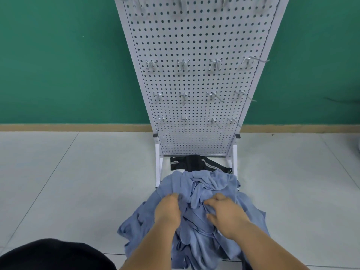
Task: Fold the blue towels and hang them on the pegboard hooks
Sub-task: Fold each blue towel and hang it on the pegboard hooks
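Left hand [168,209] and right hand [224,213] dig into the blue towels [214,182] heaped on the floor [78,182] below the pegboard [194,78]. Fingers [211,201] are curled into the cloth, probably teasing one towel free to fold.

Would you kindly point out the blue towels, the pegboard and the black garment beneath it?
blue towels [214,182]: head view, rumpled top of the heap.
pegboard [194,80]: head view, bare perforated panel between hook rows.
black garment [193,162]: head view, its dark middle part.
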{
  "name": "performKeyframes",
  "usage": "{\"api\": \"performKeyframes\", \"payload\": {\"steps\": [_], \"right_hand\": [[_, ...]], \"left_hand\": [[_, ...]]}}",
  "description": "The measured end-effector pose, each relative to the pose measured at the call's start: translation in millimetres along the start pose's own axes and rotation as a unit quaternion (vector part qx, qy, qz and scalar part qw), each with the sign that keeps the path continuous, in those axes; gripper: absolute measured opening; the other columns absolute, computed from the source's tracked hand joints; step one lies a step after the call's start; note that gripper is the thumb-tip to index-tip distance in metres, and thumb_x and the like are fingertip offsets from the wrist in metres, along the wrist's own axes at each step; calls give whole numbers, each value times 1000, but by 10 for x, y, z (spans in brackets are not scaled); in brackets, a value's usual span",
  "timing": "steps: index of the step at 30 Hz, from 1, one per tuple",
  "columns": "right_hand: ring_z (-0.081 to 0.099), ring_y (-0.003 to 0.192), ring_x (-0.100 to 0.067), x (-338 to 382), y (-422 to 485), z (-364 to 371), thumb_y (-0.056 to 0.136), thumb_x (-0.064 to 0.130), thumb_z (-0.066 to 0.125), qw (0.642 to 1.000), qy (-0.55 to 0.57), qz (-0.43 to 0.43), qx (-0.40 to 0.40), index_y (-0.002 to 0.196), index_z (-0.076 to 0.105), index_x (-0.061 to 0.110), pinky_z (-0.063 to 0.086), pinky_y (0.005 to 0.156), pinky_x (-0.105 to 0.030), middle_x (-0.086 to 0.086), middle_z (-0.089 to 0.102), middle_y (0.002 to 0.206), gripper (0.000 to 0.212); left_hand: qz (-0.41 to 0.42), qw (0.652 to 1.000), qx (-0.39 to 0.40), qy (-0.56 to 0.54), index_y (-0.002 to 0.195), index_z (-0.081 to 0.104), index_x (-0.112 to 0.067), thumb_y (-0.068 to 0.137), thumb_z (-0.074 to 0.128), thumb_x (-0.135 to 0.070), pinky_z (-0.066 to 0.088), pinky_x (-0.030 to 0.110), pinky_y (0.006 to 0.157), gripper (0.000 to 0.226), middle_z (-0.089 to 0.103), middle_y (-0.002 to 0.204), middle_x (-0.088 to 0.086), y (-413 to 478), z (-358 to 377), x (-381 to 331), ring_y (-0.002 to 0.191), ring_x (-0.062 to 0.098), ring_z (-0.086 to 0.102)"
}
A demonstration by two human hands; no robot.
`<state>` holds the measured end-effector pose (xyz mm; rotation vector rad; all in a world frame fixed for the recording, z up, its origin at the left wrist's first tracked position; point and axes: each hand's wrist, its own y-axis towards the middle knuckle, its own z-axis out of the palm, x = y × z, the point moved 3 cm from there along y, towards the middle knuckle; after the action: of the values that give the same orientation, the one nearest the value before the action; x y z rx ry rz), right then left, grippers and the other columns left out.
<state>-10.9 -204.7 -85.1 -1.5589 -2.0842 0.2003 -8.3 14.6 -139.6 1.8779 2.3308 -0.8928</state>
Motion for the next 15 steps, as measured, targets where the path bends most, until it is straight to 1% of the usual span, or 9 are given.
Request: {"api": "performKeyframes", "payload": {"steps": [1, 2, 3, 5, 8, 10, 11, 13, 15], "right_hand": [[49, 134, -22, 12, 4, -17, 103, 39, 54, 1000, 4, -5, -8, 146, 52, 40, 52, 102, -40, 6, 47, 143, 43], [49, 134, -20, 21, 9, -38, 104, 37, 54, 1000, 10, -8, -19, 146, 52, 40, 53, 100, -40, 7, 47, 143, 43], [51, 132, -19, 24, 16, -61, 104, 36, 53, 999, 16, -10, -33, 146, 53, 39, 55, 98, -39, 8, 47, 143, 42], [57, 126, -19, 38, 36, -137, 104, 33, 53, 997, 32, -7, -67, 145, 53, 39, 58, 91, -38, 9, 49, 142, 41], [63, 117, -17, 155, 68, -293, 103, 36, 56, 989, 77, 3, -126, 153, 45, 38, 57, 90, -32, 8, 50, 149, 51], [58, 127, -13, 266, 72, -418, 101, 40, 62, 976, 140, -8, -165, 158, 38, 38, 50, 102, -27, 10, 46, 151, 62], [52, 131, -10, 330, 69, -495, 99, 40, 66, 967, 180, -22, -182, 159, 37, 39, 46, 105, -24, 14, 43, 148, 66], [45, 129, -3, 458, 55, -678, 95, 38, 74, 946, 239, -58, -211, 156, 41, 42, 40, 105, -20, 20, 40, 140, 70], [51, 122, -5, 564, 51, -875, 91, 36, 77, 932, 266, -89, -229, 146, 55, 42, 41, 103, -22, 17, 53, 132, 59]], "left_hand": [[-2, 1000, -8, -5, 98, 59, -23, 101, 55, -13, 51, 31, 76, 12, 62, 95, -3, -1, -38, 19, 89, 16, 62], [-4, 1000, -19, -9, 82, 52, -23, 101, 52, -13, 48, 30, 70, 21, 56, 81, -6, -2, -70, 33, 79, 14, 56], [3, 999, -32, -21, 73, 45, -22, 102, 51, -14, 42, 29, 65, 31, 48, 72, -7, -2, -118, 23, 70, 11, 49], [38, 994, -70, -70, 66, 39, -20, 102, 52, -15, 32, 30, 59, 39, 40, 65, -5, -17, -323, -70, 61, 9, 36], [94, 985, -107, -98, 71, 48, -14, 102, 59, -20, 37, 35, 64, 33, 49, 78, 3, -31, -769, -293, 70, 17, 44], [141, 978, -110, -106, 80, 57, -13, 101, 62, -22, 44, 37, 74, 23, 56, 87, 4, -63, -1079, -465, 79, 21, 53], [169, 974, -108, -109, 85, 61, -18, 101, 63, -24, 47, 37, 77, 18, 59, 89, 1, -93, -1227, -549, 82, 21, 56], [215, 966, -95, -107, 91, 65, -28, 101, 64, -25, 49, 34, 80, 10, 59, 90, -7, -191, -1509, -696, 86, 17, 58], [252, 958, -95, -96, 100, 71, -28, 103, 63, -25, 46, 29, 80, 9, 55, 89, -13, -297, -1771, -831, 85, 13, 56]]}}
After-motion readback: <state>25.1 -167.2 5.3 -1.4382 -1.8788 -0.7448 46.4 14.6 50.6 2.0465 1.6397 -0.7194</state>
